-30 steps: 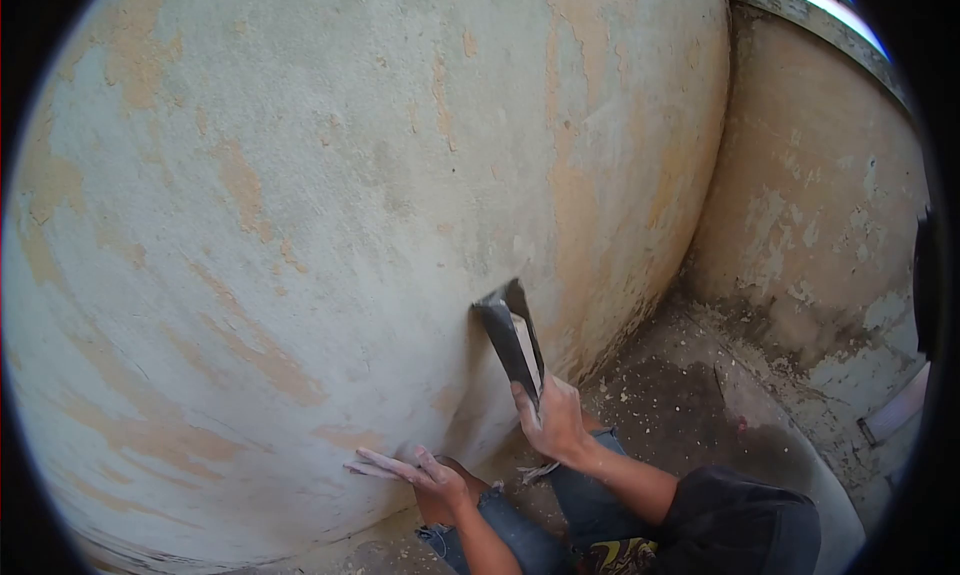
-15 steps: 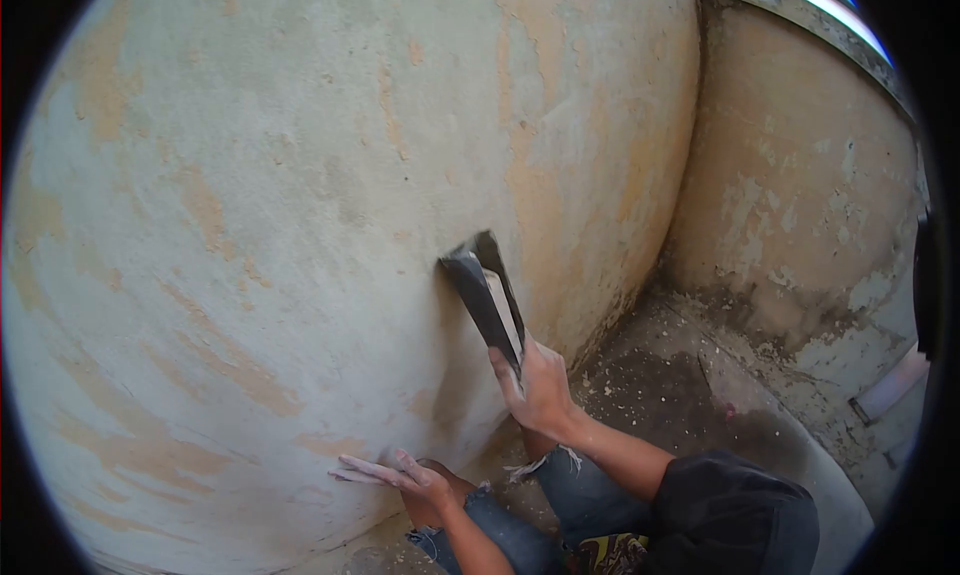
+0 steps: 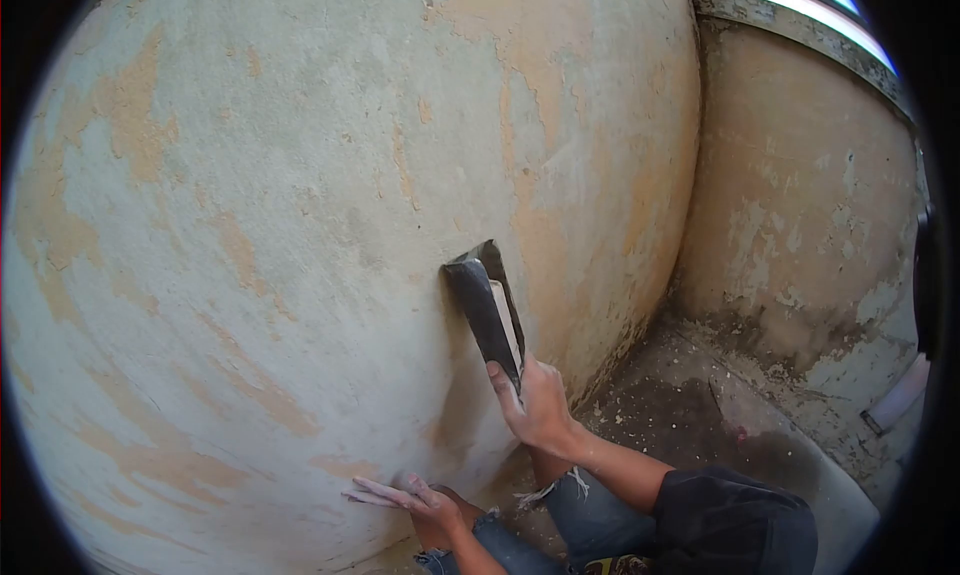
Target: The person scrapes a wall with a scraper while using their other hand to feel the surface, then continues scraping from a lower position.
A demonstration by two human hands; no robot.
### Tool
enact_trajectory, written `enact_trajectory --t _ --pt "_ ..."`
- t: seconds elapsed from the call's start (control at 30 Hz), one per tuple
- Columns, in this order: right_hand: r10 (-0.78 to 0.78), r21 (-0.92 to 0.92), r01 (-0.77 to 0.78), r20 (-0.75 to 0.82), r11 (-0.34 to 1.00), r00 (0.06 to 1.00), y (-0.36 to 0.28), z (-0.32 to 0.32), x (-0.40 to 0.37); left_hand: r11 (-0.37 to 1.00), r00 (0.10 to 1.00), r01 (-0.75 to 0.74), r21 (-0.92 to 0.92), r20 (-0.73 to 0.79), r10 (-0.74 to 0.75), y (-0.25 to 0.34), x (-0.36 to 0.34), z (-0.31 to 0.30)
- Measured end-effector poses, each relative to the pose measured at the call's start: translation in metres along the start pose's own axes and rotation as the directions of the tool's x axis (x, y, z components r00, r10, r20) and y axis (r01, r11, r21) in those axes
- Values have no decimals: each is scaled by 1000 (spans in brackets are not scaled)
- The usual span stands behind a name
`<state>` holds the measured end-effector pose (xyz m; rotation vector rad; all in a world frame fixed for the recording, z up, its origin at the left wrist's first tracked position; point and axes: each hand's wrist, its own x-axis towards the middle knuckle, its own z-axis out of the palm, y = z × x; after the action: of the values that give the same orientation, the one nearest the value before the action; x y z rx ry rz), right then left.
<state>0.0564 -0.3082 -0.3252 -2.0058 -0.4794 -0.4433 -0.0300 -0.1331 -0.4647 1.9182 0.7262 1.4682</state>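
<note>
The patchy wall (image 3: 300, 225) is filling the view. The scraper (image 3: 485, 310) is touching it with its blade edge. The right hand (image 3: 535, 405) is gripping the handle tightly; the left hand (image 3: 410, 495) is lying open and flat on the wall below. A low blade angle with steady pressure is probably working best

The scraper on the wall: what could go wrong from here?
The left hand lies flat on the wall, below the scraper; if the blade slips down, it might cut those fingers. The right hand grips the scraper near the wall, so its knuckles might graze the rough surface.
</note>
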Motion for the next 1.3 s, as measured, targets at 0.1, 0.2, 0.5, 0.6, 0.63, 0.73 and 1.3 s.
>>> enact_trajectory --t 0.1,0.2,0.5,0.6,0.63,0.73,1.3 --pt "-38 34 39 -41 999 998 2 8 0 998 1000 26 -49 7 -26 0 0 0" --pt "-24 -12 23 -47 1000 999 26 21 -35 1000 1000 6 7 12 -6 -3 0 -1" --pt "-1 80 5 -47 997 999 -4 3 7 997 1000 23 -76 15 -22 -8 -1 2" --pt "-8 27 9 -19 1000 1000 29 24 -36 998 1000 13 -60 14 -12 -11 -2 2" --pt "-1 44 1 9 999 1000 45 31 -49 998 1000 16 -61 13 -16 -10 -2 3" --pt "37 95 -40 30 995 999 43 22 -38 998 999 13 -59 32 -11 -2 0 -2" --pt "78 97 -84 66 992 995 68 17 -22 995 997 -73 61 0 74 -7 -2 5"
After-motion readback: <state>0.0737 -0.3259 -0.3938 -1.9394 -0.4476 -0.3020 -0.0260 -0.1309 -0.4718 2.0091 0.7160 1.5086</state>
